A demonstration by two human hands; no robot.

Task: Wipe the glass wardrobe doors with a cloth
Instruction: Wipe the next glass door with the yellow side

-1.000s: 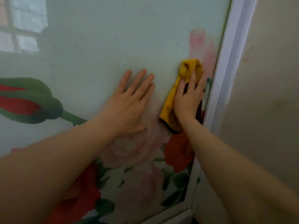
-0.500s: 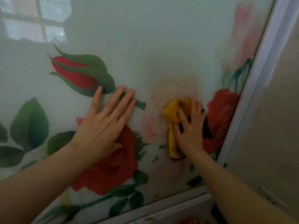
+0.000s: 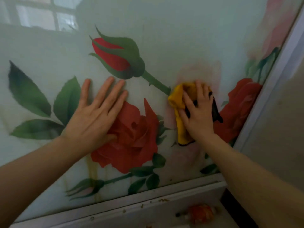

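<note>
Cloth swept down to the lower door

The cloth (image 3: 179,102) has been carried down the door (image 3: 164,38) to right of centre, pressed under the right hand (image 3: 199,116), fingers spread; left hand (image 3: 93,116) flat, fingers straight; lower glass now being covered

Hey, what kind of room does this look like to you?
Probably a bedroom at home. A glass wardrobe door printed with red roses sits in a white frame, a window reflection shows in it, and the right hand presses a yellow cloth on it.
</note>
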